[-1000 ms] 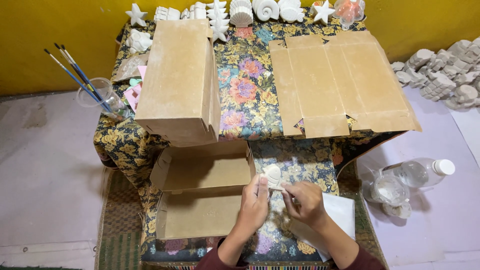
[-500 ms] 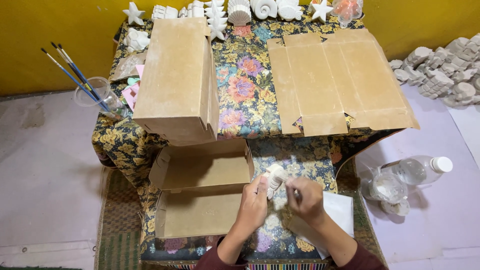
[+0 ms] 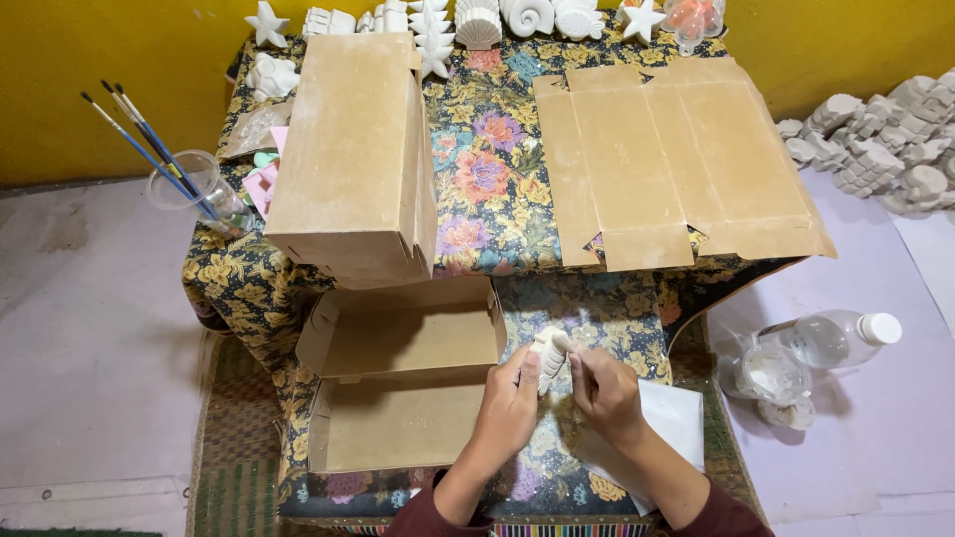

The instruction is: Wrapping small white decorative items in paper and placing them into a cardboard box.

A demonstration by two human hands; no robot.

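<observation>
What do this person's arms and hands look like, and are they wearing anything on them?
Both hands are bare: no gloves, and no rings or watch that the head view shows. The left hand and right hand come out of dark maroon sleeves pushed back toward the elbows, leaving the forearms uncovered.

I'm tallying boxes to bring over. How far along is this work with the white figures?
Done: one closed cardboard box stands on the floral cloth.
In hand: left hand and right hand both grip a small white figure beside the open box, which looks empty.
Left: a flat unfolded box; more white figures line the back edge.
</observation>
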